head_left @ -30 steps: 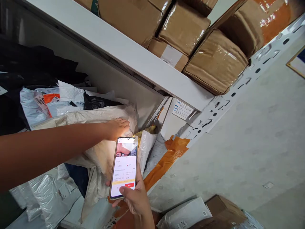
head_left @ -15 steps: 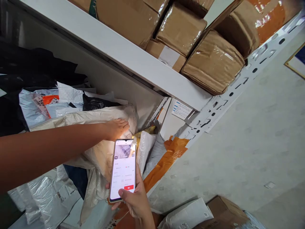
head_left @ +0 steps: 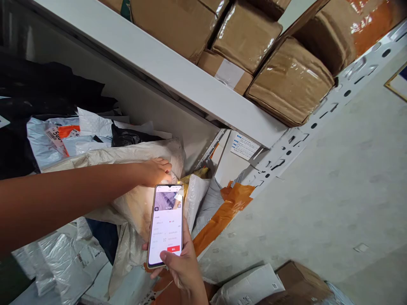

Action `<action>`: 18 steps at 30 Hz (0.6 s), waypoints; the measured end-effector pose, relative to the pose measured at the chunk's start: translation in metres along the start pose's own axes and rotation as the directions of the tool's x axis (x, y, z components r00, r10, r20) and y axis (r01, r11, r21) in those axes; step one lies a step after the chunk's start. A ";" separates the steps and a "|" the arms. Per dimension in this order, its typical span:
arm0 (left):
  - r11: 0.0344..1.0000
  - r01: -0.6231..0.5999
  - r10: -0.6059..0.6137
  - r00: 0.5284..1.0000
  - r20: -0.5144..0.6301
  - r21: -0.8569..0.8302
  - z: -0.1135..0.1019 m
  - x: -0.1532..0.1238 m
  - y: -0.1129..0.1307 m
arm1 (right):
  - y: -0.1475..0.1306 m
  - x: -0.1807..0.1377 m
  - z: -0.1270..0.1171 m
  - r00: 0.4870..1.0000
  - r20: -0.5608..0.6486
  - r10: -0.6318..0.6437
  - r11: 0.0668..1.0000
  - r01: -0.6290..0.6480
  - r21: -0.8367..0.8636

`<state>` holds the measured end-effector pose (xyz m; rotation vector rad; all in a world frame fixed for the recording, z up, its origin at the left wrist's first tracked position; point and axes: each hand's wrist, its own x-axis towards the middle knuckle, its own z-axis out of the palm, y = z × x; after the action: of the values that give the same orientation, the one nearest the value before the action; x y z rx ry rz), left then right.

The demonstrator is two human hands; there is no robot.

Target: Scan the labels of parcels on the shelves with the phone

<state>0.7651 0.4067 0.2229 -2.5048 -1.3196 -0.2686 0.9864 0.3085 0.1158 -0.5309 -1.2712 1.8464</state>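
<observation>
Gripping a slim glossy phone [head_left: 165, 225] nearest the camera, the right hand [head_left: 181, 264] holds it upright, long axis pointing toward the shelf [head_left: 178, 76]. Beyond, the left hand [head_left: 155, 170] presses flat, fingers open, on a crinkled cream plastic parcel [head_left: 133, 156] under taped cardboard boxes [head_left: 289, 82].

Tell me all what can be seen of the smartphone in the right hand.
The slim smartphone with a lit white screen stands nearly upright, tilted slightly right. The screen shows a small camera picture at the top, faint text lines below, and a red button near the bottom. Its edge looks dark and metallic. The right hand grips its lower part, thumb just under the red button. It is held in front of the beige plastic mailer bag.
</observation>
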 end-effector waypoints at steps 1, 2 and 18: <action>1.000 0.000 0.000 1.000 0.017 -0.016 -0.001 0.000 0.000 | 0.001 0.001 -0.001 1.000 -0.003 -0.003 1.000 0.003 0.005; 0.999 0.009 -0.007 0.999 0.039 -0.036 -0.002 0.000 0.000 | 0.002 0.001 -0.002 1.000 -0.005 -0.003 1.000 0.004 0.012; 0.993 0.100 -0.080 0.959 0.272 -0.062 -0.024 0.000 0.003 | -0.013 -0.003 0.009 1.000 -0.010 0.003 0.998 -0.002 0.069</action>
<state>0.7671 0.3964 0.2451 -2.6197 -1.5559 0.0060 0.9864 0.3035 0.1309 -0.5043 -1.1961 1.8804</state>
